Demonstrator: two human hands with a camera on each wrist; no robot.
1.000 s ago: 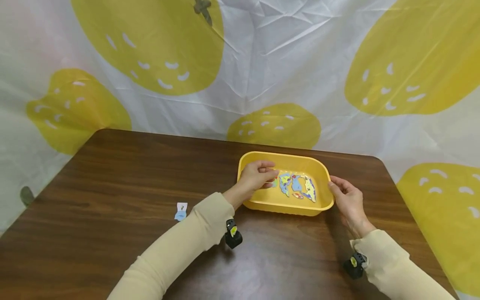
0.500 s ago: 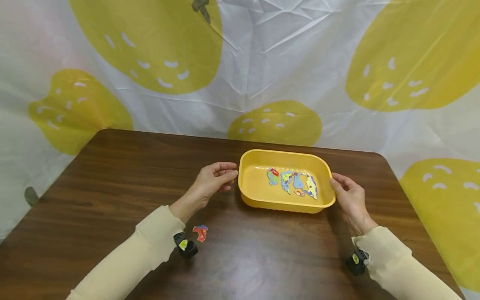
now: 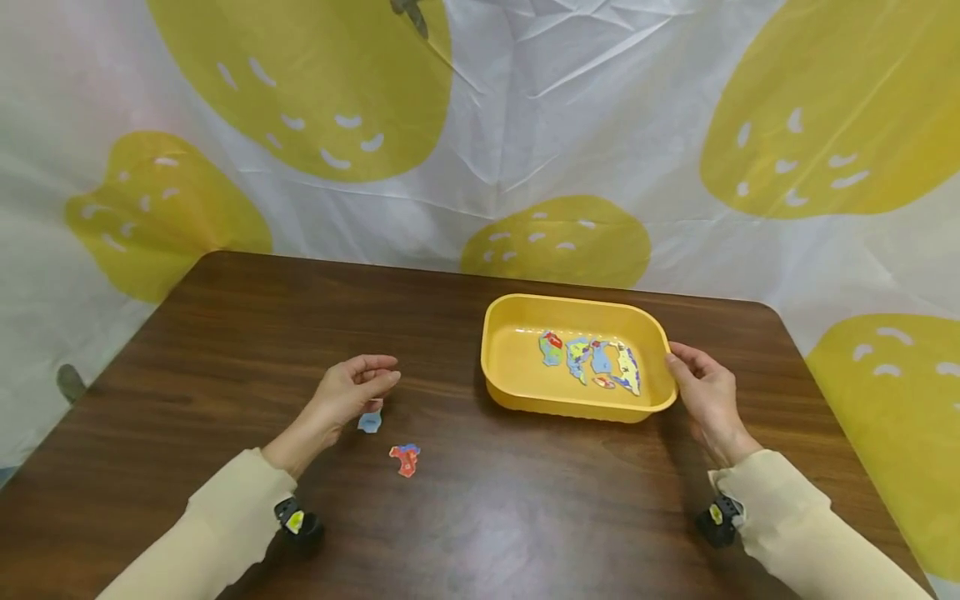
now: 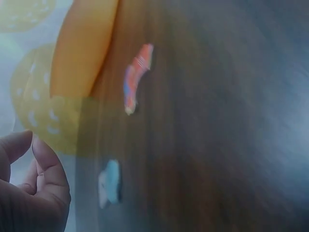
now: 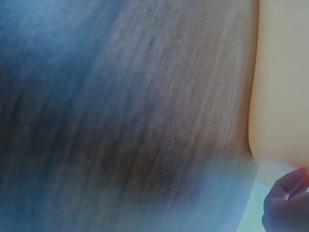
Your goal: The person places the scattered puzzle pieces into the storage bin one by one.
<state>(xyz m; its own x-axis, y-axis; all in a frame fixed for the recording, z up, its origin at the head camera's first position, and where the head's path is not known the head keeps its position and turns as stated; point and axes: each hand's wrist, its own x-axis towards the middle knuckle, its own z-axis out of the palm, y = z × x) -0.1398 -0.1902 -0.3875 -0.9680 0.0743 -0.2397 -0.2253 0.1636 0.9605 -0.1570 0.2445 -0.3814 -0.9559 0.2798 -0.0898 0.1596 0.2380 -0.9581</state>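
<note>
Pieces (image 3: 578, 355) inside yellow tray (image 3: 562, 407), visible only from the head view.

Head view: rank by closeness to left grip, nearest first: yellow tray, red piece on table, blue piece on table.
1. Blue piece: just beside the left grip, partly hidden by it.
2. Red piece: right, nearer the wearer.
3. Yellow tray: farther right.

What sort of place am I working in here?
Probably a makeshift indoor tabletop setup: a brown wood-grain table, a wrinkled white sheet with yellow fruit shapes behind it, and a yellow tray of flat, colorful pieces.
</note>
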